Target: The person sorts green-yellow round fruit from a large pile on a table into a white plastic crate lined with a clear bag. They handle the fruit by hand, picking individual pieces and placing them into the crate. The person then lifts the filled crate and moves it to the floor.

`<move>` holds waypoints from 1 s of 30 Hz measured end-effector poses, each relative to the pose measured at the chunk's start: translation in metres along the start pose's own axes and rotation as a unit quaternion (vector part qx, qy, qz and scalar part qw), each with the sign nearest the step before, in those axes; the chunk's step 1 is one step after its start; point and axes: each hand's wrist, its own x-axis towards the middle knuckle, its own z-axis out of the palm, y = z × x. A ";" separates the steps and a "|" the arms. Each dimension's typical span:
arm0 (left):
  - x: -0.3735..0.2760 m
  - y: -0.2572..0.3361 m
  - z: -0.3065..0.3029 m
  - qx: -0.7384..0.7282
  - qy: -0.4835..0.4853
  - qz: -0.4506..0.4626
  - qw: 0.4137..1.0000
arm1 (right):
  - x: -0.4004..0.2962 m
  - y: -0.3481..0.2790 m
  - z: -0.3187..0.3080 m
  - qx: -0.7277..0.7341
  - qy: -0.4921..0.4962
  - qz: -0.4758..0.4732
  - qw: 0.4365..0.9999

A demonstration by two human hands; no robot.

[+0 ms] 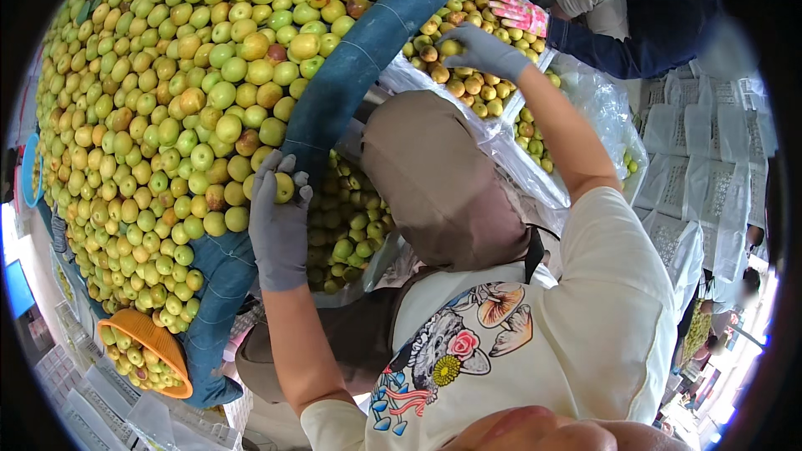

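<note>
My left hand, in a grey glove, has its fingers curled round a small yellow-green fruit, which looks like a jujube. It is at the near edge of a large heap of such fruit, beside a blue padded rim. My right hand, gloved alike, reaches over a plastic-lined crate of browner fruit. A fruit lies between its thumb and fingers; whether it is gripped or only touched cannot be told.
A co-worker's hand in a pink patterned glove rests on the same crate's fruit. Below the rim, a container of green fruit stands between my hands. An orange basket of fruit is at lower left. Stacked white crates stand at right.
</note>
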 end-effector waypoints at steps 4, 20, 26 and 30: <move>-0.001 -0.002 0.001 0.013 -0.005 0.006 1.000 | 0.034 -0.013 0.035 -0.038 0.042 -0.021 0.998; -0.011 -0.007 0.014 0.047 -0.068 0.009 0.997 | 0.021 0.065 0.049 0.101 0.286 0.020 0.953; -0.013 -0.006 0.020 0.107 -0.068 -0.019 0.992 | -0.039 -0.106 0.011 0.307 0.232 -0.089 0.919; -0.017 -0.005 0.022 0.128 -0.122 -0.029 0.984 | -0.057 -0.200 -0.009 0.192 0.133 -0.311 0.921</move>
